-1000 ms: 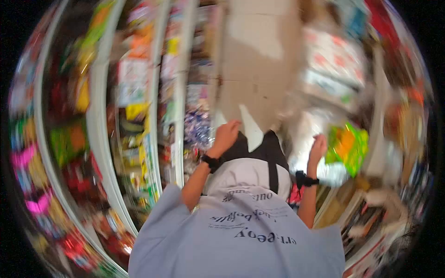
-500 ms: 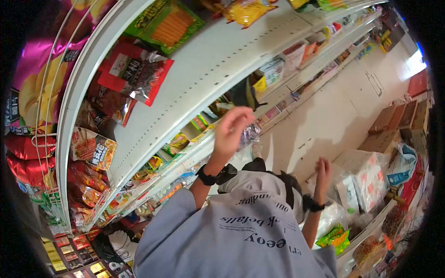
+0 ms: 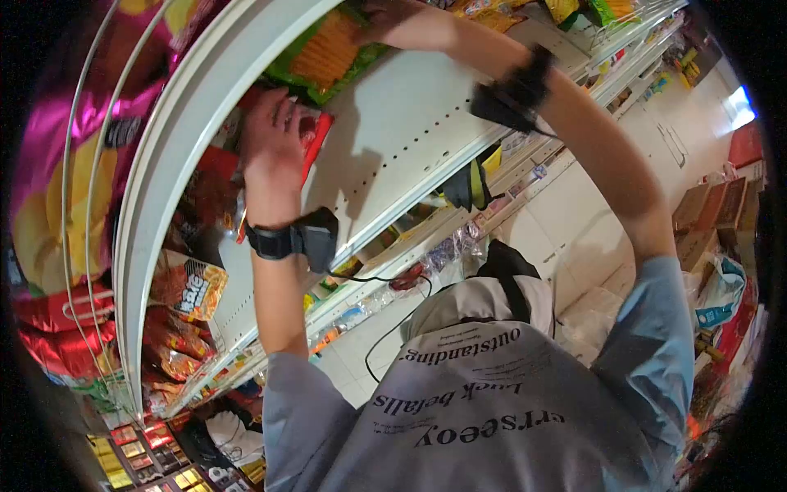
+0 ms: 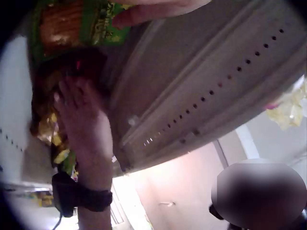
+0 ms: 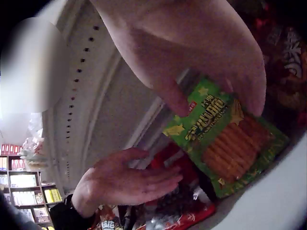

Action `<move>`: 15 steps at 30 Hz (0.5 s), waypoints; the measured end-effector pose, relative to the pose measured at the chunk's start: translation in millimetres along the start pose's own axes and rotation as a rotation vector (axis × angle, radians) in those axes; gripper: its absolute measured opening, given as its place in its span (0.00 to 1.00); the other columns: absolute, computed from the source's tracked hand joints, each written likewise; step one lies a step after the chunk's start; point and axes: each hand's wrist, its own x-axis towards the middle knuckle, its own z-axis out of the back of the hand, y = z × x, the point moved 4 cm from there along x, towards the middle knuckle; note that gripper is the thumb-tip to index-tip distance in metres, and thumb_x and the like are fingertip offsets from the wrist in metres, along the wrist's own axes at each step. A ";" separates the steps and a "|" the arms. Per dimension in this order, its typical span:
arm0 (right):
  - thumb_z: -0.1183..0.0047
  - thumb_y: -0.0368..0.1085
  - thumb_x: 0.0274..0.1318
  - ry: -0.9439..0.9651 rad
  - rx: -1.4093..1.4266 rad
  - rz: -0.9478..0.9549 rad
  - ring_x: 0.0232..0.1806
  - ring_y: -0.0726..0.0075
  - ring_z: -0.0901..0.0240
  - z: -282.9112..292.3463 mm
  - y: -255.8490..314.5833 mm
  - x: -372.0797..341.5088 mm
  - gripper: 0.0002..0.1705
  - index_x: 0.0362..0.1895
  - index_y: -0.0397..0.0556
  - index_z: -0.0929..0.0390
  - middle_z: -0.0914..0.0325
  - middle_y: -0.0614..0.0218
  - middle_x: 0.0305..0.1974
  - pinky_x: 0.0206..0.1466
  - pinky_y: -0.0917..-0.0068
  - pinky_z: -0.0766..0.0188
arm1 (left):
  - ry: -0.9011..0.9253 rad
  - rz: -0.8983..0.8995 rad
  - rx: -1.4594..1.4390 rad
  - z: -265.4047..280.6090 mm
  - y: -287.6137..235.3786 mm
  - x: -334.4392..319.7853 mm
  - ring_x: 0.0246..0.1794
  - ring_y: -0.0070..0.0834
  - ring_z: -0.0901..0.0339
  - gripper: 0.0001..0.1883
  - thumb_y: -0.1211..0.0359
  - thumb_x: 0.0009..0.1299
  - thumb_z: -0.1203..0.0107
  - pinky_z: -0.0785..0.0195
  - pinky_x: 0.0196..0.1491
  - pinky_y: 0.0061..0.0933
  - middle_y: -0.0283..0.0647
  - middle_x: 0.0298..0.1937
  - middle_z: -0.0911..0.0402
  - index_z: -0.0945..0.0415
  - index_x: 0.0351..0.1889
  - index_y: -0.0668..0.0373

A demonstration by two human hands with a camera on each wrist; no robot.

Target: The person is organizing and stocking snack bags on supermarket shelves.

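In the head view my left hand (image 3: pixel 275 148) is at a red packet (image 3: pixel 318 146) on the white shelf. The right wrist view shows that left hand (image 5: pixel 129 179) with its fingers extended over the red packet (image 5: pixel 199 215). Beside it, my right hand (image 3: pixel 410 25) reaches to a green packet (image 3: pixel 316 61) with a picture of orange-brown sticks. Seen from the right wrist, the thumb and fingers of the right hand (image 5: pixel 206 52) grip the upper end of the green packet (image 5: pixel 235 148); some fingertips are hidden.
Large pink and yellow bags (image 3: pixel 61 205) hang behind wires at the left. A noodle-like snack packet (image 3: pixel 193 287) lies lower on the shelf (image 3: pixel 385 123). Cardboard boxes (image 3: pixel 713 209) stand on the floor at the right. Yellow packets are at the shelf's far end.
Both hands have moved up and left onto the shelf packets. My right arm now stretches across the view, its hand on the green packet; the left hand has reached the red one.
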 end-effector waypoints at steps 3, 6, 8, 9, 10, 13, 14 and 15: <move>0.43 0.37 0.56 -0.084 0.005 -0.063 0.39 0.60 0.24 -7.3 -28.8 34.3 0.14 0.44 0.43 0.22 0.21 0.62 0.38 0.44 0.64 0.28 | 0.129 -0.190 0.105 18.2 -6.7 37.2 0.71 0.43 0.49 0.22 0.67 0.73 0.54 0.54 0.72 0.42 0.48 0.68 0.41 0.37 0.64 0.61; 0.44 0.38 0.56 -0.159 0.051 -0.071 0.39 0.60 0.24 -8.8 -47.4 43.8 0.14 0.44 0.44 0.22 0.21 0.61 0.38 0.43 0.64 0.28 | 0.077 -0.574 1.065 3.1 -25.3 60.2 0.72 0.35 0.50 0.24 0.64 0.74 0.57 0.51 0.68 0.40 0.42 0.71 0.44 0.40 0.68 0.53; 0.44 0.38 0.56 -0.187 0.085 -0.070 0.39 0.59 0.24 -8.4 -56.1 49.4 0.14 0.44 0.45 0.22 0.20 0.60 0.38 0.43 0.64 0.28 | -0.064 -0.251 0.615 12.0 -11.7 81.1 0.71 0.30 0.46 0.23 0.64 0.75 0.60 0.48 0.65 0.40 0.40 0.71 0.41 0.41 0.69 0.51; 0.44 0.38 0.56 -0.199 0.095 -0.075 0.39 0.59 0.24 -9.6 -59.8 51.1 0.13 0.44 0.45 0.22 0.20 0.60 0.38 0.43 0.64 0.27 | -0.040 -0.454 0.894 30.9 -15.4 100.2 0.69 0.36 0.44 0.24 0.67 0.73 0.57 0.48 0.66 0.41 0.45 0.69 0.40 0.39 0.67 0.55; 0.44 0.38 0.56 -0.209 0.116 -0.079 0.39 0.58 0.23 -7.5 -65.6 52.3 0.13 0.44 0.45 0.21 0.20 0.60 0.39 0.43 0.64 0.27 | -0.014 -0.660 1.177 48.9 -16.0 123.1 0.67 0.42 0.42 0.24 0.69 0.70 0.55 0.47 0.66 0.43 0.50 0.67 0.38 0.37 0.65 0.58; 0.45 0.39 0.56 -0.231 0.152 -0.073 0.39 0.58 0.23 -5.3 -68.3 59.2 0.13 0.44 0.46 0.21 0.20 0.59 0.39 0.43 0.63 0.27 | 0.025 -1.103 1.720 59.4 -21.2 136.5 0.64 0.55 0.38 0.25 0.74 0.64 0.50 0.46 0.67 0.46 0.60 0.64 0.34 0.33 0.62 0.65; 0.45 0.39 0.56 -0.243 0.159 -0.068 0.39 0.57 0.23 -4.7 -68.9 61.5 0.13 0.44 0.47 0.21 0.20 0.59 0.39 0.43 0.63 0.26 | -0.056 -1.096 1.772 61.8 -20.8 135.3 0.63 0.55 0.36 0.24 0.74 0.64 0.50 0.45 0.66 0.46 0.60 0.62 0.32 0.32 0.61 0.65; 0.45 0.39 0.56 -0.252 0.170 -0.064 0.39 0.57 0.23 -3.7 -69.6 62.4 0.14 0.44 0.47 0.21 0.20 0.59 0.39 0.43 0.63 0.26 | -0.138 -1.089 1.821 55.7 -20.3 128.9 0.62 0.55 0.35 0.24 0.74 0.63 0.50 0.44 0.65 0.47 0.60 0.61 0.31 0.31 0.60 0.65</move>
